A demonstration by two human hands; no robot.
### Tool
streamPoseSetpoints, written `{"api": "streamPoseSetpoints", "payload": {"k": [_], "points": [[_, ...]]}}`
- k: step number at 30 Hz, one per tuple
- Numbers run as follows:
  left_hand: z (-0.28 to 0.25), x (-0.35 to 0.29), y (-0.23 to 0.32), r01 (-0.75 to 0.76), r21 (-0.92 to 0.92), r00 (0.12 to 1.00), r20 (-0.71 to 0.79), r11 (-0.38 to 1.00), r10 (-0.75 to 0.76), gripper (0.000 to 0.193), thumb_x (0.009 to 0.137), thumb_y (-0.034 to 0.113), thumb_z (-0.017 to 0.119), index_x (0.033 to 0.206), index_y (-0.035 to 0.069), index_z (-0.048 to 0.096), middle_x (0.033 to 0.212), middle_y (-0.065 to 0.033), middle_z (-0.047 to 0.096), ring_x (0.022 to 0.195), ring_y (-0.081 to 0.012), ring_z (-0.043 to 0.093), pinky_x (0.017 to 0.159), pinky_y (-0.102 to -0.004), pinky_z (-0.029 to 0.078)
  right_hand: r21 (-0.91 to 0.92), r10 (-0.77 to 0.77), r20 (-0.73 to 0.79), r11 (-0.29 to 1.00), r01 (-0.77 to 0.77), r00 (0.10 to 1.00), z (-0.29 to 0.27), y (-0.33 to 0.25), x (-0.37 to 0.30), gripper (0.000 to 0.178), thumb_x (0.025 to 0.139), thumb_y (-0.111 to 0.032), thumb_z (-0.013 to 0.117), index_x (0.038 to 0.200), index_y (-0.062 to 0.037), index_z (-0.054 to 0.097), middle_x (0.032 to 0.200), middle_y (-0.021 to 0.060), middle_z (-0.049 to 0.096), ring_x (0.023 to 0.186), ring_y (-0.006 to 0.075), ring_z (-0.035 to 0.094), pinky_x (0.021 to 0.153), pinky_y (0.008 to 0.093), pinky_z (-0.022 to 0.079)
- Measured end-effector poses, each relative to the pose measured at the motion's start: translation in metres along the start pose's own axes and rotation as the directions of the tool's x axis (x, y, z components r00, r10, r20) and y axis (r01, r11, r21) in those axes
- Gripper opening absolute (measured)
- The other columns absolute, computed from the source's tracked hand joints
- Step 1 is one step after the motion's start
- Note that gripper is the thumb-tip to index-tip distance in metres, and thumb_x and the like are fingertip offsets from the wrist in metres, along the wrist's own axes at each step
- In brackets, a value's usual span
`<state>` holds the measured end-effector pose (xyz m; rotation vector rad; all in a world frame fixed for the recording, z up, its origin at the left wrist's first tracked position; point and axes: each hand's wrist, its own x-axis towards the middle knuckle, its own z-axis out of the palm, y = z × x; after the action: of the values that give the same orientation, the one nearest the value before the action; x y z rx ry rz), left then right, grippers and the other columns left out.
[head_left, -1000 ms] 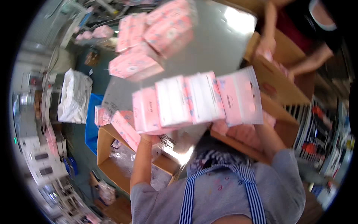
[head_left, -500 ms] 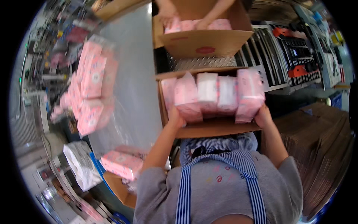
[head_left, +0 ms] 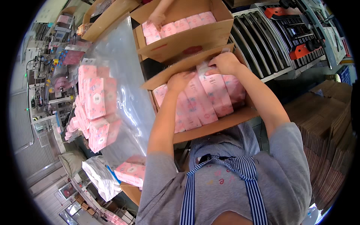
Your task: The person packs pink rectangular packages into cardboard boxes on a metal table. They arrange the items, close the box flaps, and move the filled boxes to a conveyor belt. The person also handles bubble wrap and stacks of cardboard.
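A cardboard box stands tilted in front of me, holding a row of pink, flower-printed tissue packs. On top of the packs at the left part of the row lies my left hand, its fingers stretched over their far ends. My right hand bends over the far end of a pack right of the middle, fingers and thumb closed on its pale top. The far sides of the packs and some fingertips are hidden. One more pack sits at the box's right end.
Beyond, a co-worker's hand touches packs in a second box. Left, a metal table carries a pile of tissue packs. A roller conveyor runs at the far right, above stacked flat cardboard.
Both hands have moved from the near sides of the row to the packs' far ends. The packs now lie closer together, deeper in the box. The view has turned slightly.
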<state>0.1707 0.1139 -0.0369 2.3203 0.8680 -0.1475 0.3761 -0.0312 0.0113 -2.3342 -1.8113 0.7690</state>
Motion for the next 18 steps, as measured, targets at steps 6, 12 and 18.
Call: {"api": "streamPoseSetpoints", "payload": {"k": [6, 12, 18], "points": [[0.059, -0.026, 0.026, -0.328, 0.105, 0.875, -0.342, 0.939, 0.344, 0.042, 0.086, 0.024, 0.056, 0.122, 0.004, 0.055, 0.125, -0.0162, 0.054, 0.113, -0.0350, 0.051, 0.096, -0.0440, 0.040, 0.108, 0.088, 0.092, 0.989, -0.098, 0.992, 0.037, 0.029, 0.013, 0.044, 0.085, -0.047, 0.054, 0.110, -0.0122, 0.065, 0.110, 0.0121, 0.064, 0.102, 0.0291, 0.060, 0.086, 0.0408, 0.048], [0.101, -0.063, 0.063, -0.363, 0.196, 0.898, -0.188, 0.911, 0.398, 0.051, 0.079, 0.027, 0.062, 0.123, 0.004, 0.053, 0.140, -0.0160, 0.040, 0.132, -0.0333, 0.034, 0.104, -0.0509, 0.032, -0.078, 0.229, -0.416, 0.955, -0.286, 0.880, 0.009, -0.036, -0.095, 0.025, 0.074, -0.012, 0.064, 0.097, -0.0050, 0.061, 0.095, 0.0137, 0.060, 0.099, 0.0310, 0.056, 0.083, 0.0421, 0.048], [0.101, -0.058, 0.044, -0.378, 0.164, 0.918, -0.065, 0.911, 0.392, 0.048, 0.078, 0.021, 0.063, 0.124, 0.010, 0.055, 0.140, -0.0151, 0.042, 0.130, -0.0329, 0.037, 0.105, -0.0477, 0.033, -0.088, 0.110, 0.011, 0.990, -0.109, 0.994, 0.044, 0.007, -0.072, 0.039, 0.071, -0.012, 0.067, 0.107, -0.0043, 0.055, 0.107, 0.0122, 0.055, 0.102, 0.0315, 0.054, 0.085, 0.0391, 0.047]]}}
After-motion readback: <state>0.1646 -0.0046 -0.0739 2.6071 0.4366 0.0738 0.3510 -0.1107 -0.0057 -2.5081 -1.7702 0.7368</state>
